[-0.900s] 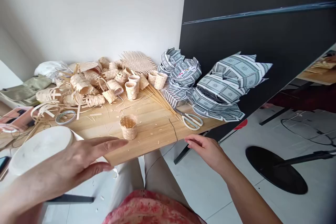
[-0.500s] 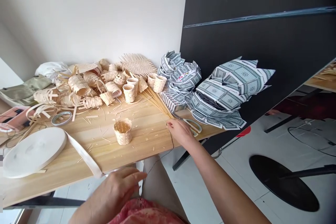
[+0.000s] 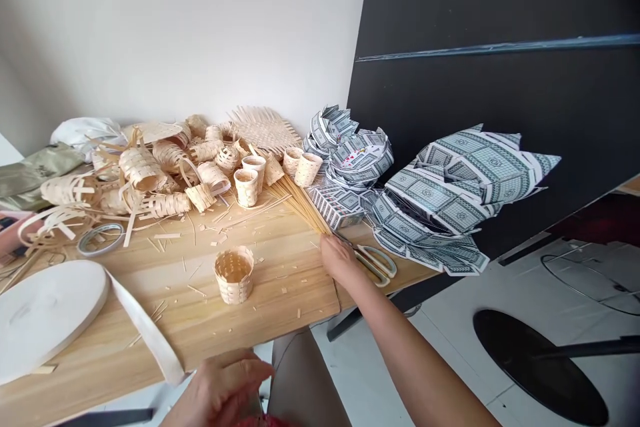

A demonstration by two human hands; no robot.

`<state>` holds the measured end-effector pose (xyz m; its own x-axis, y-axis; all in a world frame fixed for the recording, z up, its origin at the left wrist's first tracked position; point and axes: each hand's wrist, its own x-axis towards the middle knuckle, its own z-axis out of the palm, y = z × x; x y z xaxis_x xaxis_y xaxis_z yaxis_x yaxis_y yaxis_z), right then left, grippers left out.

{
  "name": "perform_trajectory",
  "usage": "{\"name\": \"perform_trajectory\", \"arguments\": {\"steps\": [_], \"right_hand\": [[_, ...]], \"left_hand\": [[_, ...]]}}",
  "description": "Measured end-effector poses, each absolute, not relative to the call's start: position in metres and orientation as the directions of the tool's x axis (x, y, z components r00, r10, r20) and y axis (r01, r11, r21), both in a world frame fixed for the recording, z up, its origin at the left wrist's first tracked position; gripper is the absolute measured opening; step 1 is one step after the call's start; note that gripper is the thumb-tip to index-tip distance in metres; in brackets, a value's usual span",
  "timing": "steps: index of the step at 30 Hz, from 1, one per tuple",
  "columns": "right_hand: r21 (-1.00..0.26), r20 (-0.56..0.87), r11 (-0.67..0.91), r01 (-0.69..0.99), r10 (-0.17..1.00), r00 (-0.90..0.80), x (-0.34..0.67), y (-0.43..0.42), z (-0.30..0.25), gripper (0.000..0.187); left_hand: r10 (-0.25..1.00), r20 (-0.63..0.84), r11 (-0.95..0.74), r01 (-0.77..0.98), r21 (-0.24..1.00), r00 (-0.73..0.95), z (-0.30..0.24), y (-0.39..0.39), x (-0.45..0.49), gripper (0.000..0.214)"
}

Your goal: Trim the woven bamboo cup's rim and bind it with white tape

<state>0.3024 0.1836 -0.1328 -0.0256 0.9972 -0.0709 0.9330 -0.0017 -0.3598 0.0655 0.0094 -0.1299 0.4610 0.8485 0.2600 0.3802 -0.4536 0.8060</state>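
Note:
My right hand (image 3: 337,259) lies palm down near the table's right edge, at the lower end of a bundle of thin bamboo strips (image 3: 304,205). Its fingers are bent together, and what they grip is hidden. A dark thread (image 3: 338,297) runs from beneath this hand over the table edge. Just right of the hand are pale-handled scissors (image 3: 376,263). My left hand (image 3: 220,383) hovers in front of the table edge above my lap, loosely bent with fingers apart, nothing visible in it. Between the hands, a small woven basket (image 3: 234,273) stands upright on the table.
A roll of white tape (image 3: 55,317) lies at left, its loose end (image 3: 150,333) trailing to the edge. Woven pieces (image 3: 140,167) pile along the wall, with small cups (image 3: 247,187) beside them. Folded-card baskets (image 3: 450,180) stand at right against a black panel (image 3: 500,93). Bamboo scraps litter the wooden table (image 3: 280,300).
My view has shifted and tilted a little. My right hand has settled lower onto the table beside the scissors. My left hand is lower in view. The woven basket stays put.

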Motion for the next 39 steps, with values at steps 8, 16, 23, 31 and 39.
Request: {"name": "perform_trajectory", "arguments": {"steps": [8,16,23,31,39], "right_hand": [[-0.949,-0.007,0.047,0.312,0.986,-0.167,0.291,0.125,-0.088,0.018],[-0.838,-0.074,-0.218,-0.501,0.954,-0.291,0.299,0.086,-0.069,0.022],[-0.747,-0.157,-0.139,-0.65,0.987,-0.03,0.35,0.078,-0.065,0.02],[-0.877,-0.259,-0.317,-0.362,0.945,-0.199,0.325,0.057,-0.111,0.022],[-0.841,-0.286,-0.32,-0.437,0.947,-0.143,0.319,0.086,-0.12,0.023]], "left_hand": [[0.992,-0.077,0.082,-0.047,0.996,0.1,-0.109,0.034,0.091,0.031],[0.87,-0.203,0.349,-0.271,0.897,0.449,-0.107,0.042,0.126,0.033],[0.851,-0.33,0.338,0.055,0.939,0.408,-0.114,0.016,0.091,0.037],[0.934,-0.171,0.192,-0.036,0.981,0.313,-0.09,-0.032,0.05,0.032],[0.909,-0.28,0.152,0.377,0.914,0.31,-0.089,-0.025,0.045,0.025]]}}
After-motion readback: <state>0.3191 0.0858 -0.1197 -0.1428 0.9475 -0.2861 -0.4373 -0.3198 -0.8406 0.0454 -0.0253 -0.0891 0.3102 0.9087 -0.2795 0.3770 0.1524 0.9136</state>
